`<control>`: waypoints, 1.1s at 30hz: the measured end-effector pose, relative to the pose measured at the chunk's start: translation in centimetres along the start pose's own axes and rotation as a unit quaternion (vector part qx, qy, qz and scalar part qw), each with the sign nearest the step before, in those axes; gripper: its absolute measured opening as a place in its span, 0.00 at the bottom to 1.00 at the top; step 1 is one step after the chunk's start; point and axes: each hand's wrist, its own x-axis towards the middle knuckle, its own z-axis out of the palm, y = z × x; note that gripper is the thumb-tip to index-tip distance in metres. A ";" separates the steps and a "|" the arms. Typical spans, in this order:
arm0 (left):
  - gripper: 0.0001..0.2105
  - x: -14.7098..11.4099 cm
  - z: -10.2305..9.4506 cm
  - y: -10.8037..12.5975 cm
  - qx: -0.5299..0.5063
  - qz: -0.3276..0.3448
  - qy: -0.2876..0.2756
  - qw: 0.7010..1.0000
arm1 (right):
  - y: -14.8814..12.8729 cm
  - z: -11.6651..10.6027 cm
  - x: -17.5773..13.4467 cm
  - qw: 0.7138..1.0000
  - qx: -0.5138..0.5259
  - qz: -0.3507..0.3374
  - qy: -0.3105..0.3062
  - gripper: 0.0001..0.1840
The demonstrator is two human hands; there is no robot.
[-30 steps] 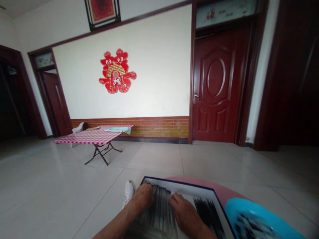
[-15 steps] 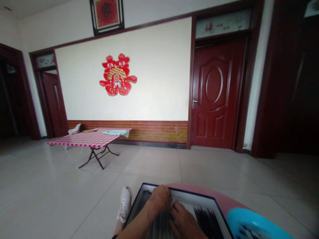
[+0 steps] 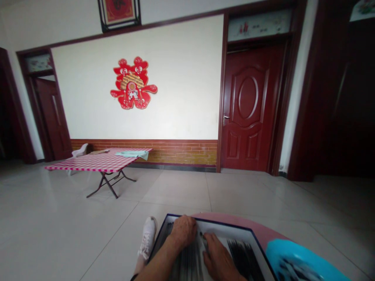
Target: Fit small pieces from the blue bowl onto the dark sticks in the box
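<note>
1. Left hand (image 3: 184,231) curls over the far end of the grey strips (image 3: 190,263) in the box (image 3: 225,226); its fingertips are hidden, so grip cannot be told.
2. Right hand (image 3: 219,259) bends beside them, thumb and forefinger seemingly apart; any hold is unclear.
3. Dark strips (image 3: 247,257) lie right, near the blue basin (image 3: 307,251).
4. Apparently in hand: lining up strips; the next move calls for light, level fingertips.

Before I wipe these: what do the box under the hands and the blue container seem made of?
Box: probably cardboard with a matte white inside, judging by its thin, straight walls; plastic is possible. Blue container: likely plastic, smooth with slight sheen, from its bright, even colour.
</note>
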 end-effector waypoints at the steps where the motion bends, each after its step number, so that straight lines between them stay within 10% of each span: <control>1: 0.15 0.0 0.0 0.0 -0.001 -0.001 0.001 1.000 | 0.1 0.1 0.0 1.000 0.002 -0.002 0.006 0.25; 11: 0.16 0.2 0.1 0.5 -0.026 -0.007 0.053 0.998 | -0.8 -1.6 1.3 0.986 0.050 0.006 0.160 0.27; 26: 0.14 -0.7 -0.7 1.5 -0.217 0.103 0.134 0.962 | 0.4 -0.9 1.9 0.964 0.138 0.001 0.228 0.27; 33: 0.15 0.5 0.4 2.6 -0.553 0.037 0.042 0.831 | -0.9 -2.5 1.9 0.939 0.266 0.027 0.216 0.22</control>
